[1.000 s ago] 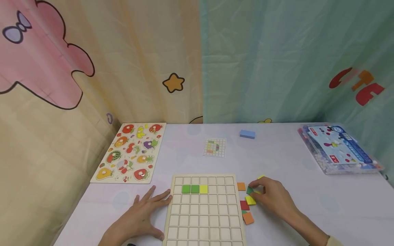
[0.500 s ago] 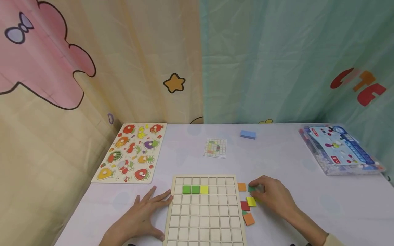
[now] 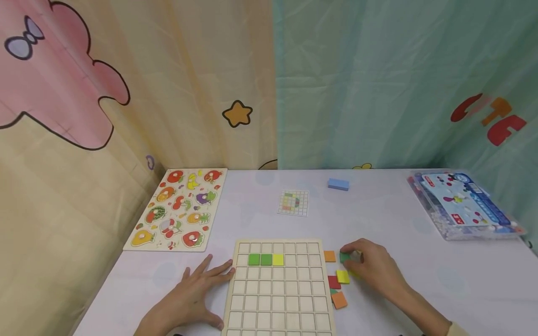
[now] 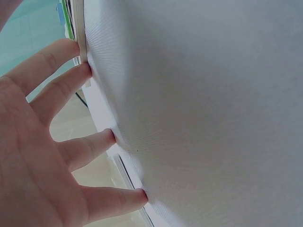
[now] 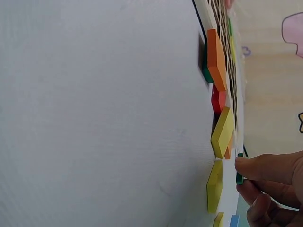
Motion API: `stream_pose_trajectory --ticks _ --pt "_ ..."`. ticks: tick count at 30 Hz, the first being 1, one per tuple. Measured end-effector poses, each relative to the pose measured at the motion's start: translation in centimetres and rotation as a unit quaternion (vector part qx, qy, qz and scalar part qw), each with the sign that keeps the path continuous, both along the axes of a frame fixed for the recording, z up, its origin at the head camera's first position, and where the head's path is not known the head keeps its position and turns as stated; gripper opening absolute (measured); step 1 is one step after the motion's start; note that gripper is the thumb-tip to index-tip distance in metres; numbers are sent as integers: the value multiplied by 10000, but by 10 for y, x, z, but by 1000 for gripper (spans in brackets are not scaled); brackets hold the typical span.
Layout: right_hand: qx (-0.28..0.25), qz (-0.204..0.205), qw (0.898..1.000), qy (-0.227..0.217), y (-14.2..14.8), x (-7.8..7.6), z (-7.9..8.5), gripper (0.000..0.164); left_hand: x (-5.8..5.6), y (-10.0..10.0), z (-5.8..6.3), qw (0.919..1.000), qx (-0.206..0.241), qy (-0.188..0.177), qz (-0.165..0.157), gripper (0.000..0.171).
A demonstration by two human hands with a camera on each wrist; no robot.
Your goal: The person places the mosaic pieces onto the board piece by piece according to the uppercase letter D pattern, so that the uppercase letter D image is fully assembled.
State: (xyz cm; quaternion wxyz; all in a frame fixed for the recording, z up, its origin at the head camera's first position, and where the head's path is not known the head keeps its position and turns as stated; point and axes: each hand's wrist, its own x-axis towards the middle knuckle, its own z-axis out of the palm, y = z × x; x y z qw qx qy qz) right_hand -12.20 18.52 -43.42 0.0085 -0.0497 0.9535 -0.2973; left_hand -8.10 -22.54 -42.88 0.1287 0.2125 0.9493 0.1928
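My right hand (image 3: 376,268) pinches a dark green square tile (image 3: 344,258) between thumb and fingers, to the right of the wooden grid board (image 3: 277,312). In the right wrist view that green tile (image 5: 239,176) shows edge-on at the fingertips. Just below the hand lies a yellow tile (image 3: 343,276), and another yellow tile (image 5: 214,187) shows in the right wrist view. My left hand (image 3: 189,294) is spread on the table, its fingertips and thumb touching the board's left edge. Two green tiles (image 3: 260,259) and one yellow tile (image 3: 278,260) sit in the board's second row.
Orange tiles (image 3: 329,256) and a red tile (image 3: 334,282) lie along the board's right edge. Behind the board are a small pattern card (image 3: 293,203) and a blue block (image 3: 338,184). A fruit puzzle (image 3: 176,210) lies left; a clear boxed set (image 3: 466,203) lies right.
The green tile has shifted slightly right and away from the yellow tile beside it, pinched in my right hand. My left hand has stayed at the board.
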Motion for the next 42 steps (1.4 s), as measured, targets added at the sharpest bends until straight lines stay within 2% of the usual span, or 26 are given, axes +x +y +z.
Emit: stream_pose_trajectory --ticks 7,16,31,36,42 --pt "-401 89 9991 -92 -12 4 6 23 0 1 1 10000 5 -69 35 109" --pt "-805 328 9959 -237 -38 8 5 22 0 0 1 10000 0 -52 17 109" --pt "-785 1535 9850 32 -84 9 -3 18 0 1 1 10000 19 -75 29 108" --pt "-700 1665 9835 116 -91 8 -4 17 0 1 1 10000 -2 -49 40 109" --pt "-593 1623 9848 177 -97 8 -5 17 0 0 0 10000 1 -18 15 109"
